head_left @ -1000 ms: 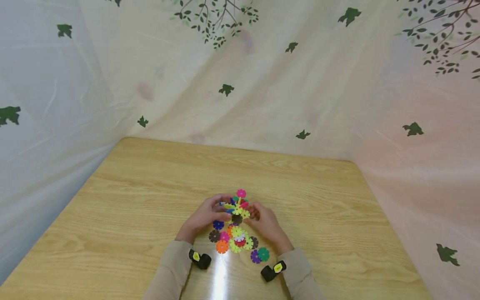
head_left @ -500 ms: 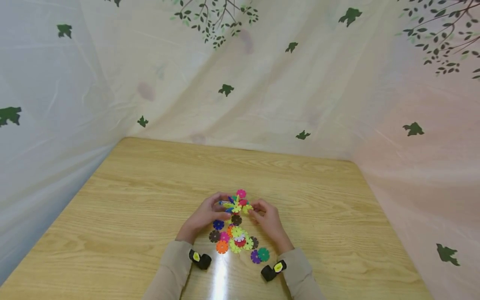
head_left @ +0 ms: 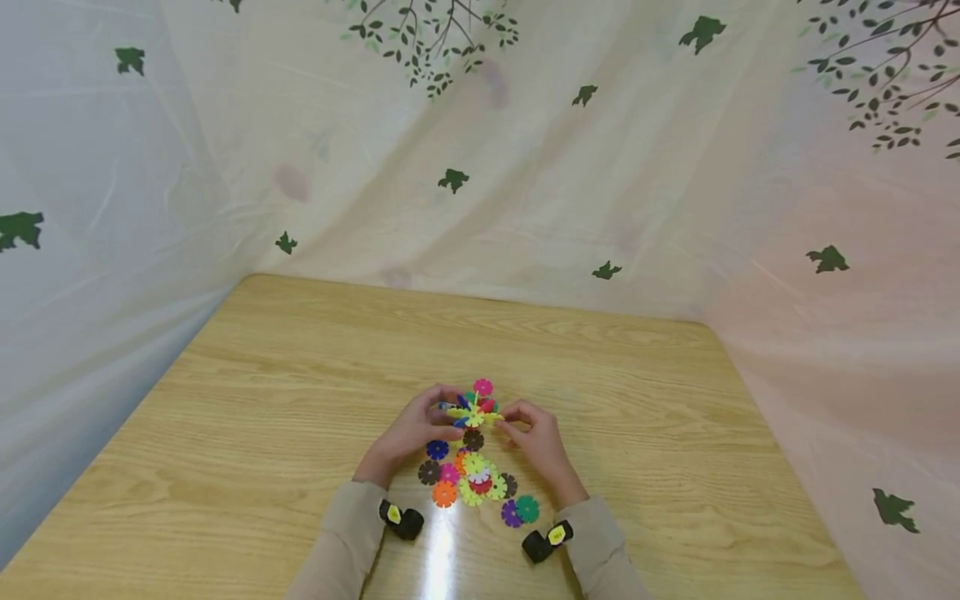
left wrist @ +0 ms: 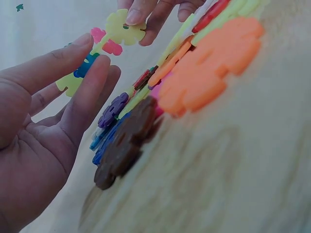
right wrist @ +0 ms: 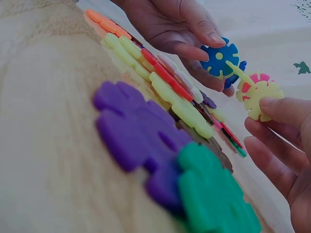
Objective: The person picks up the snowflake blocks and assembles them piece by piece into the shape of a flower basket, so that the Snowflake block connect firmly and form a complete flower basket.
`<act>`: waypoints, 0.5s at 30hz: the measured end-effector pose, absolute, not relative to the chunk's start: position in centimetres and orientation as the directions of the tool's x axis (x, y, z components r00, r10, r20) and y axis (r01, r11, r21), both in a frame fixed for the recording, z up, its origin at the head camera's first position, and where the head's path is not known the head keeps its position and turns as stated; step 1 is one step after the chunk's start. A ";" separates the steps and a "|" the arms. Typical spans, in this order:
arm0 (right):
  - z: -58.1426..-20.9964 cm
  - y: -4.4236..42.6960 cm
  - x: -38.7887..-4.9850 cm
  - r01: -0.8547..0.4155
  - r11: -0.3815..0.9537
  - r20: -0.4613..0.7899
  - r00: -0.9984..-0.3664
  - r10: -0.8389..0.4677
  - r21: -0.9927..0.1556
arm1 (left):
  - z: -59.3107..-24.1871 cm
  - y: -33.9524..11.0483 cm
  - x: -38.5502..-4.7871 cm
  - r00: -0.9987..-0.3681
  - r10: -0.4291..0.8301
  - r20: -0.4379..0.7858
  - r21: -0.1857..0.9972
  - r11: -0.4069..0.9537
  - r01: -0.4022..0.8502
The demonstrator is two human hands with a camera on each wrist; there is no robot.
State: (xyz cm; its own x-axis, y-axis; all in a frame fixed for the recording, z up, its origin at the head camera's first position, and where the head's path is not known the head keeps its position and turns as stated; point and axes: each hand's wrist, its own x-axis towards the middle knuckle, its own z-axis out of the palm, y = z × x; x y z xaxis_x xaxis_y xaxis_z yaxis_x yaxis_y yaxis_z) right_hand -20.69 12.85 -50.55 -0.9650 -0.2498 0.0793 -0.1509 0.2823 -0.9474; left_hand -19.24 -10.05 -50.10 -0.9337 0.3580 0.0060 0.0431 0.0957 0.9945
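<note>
Over the middle of the table, my left hand (head_left: 408, 427) pinches a blue notched flower disc (right wrist: 219, 56) between thumb and fingers. That disc belongs to a small cluster of interlocking discs, with yellow, blue and pink-red pieces spreading from its centre. My right hand (head_left: 538, 435) pinches a yellow disc (right wrist: 262, 99) at the cluster's right side. In the right wrist view this disc overlaps a pink disc (right wrist: 260, 77); whether its notch is fully seated I cannot tell. My left fingers hide part of the cluster's left side.
Several loose discs lie on the wooden table (head_left: 262, 417) just below the hands, including an orange disc (head_left: 444, 494), a brown disc (head_left: 429, 472), a purple disc (head_left: 511, 513) and a green disc (head_left: 527, 508). A pink disc (head_left: 483, 387) shows behind the cluster. Printed fabric (head_left: 525, 208) surrounds the table.
My right hand has shifted slightly up and right. The yellow disc in it has turned from face-on to nearly edge-on against the cluster. My left hand has barely moved.
</note>
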 end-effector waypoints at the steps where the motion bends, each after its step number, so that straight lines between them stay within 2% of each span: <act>1: -50.5 12.9 -20.7 -0.150 0.281 0.078 -0.964 -0.254 -0.948 | -50.1 -10.1 -19.2 -0.934 0.357 0.008 0.994 0.095 0.045; 9: -50.3 13.0 -20.6 -0.173 0.273 0.088 -0.951 -0.297 -0.946 | -50.1 -10.0 -19.0 -0.935 0.353 0.012 0.995 0.087 0.045; 15: -48.6 13.0 -19.8 -0.216 0.259 0.113 -0.926 -0.359 -0.942 | -50.1 -9.9 -19.1 -0.926 0.376 0.034 0.995 0.073 0.066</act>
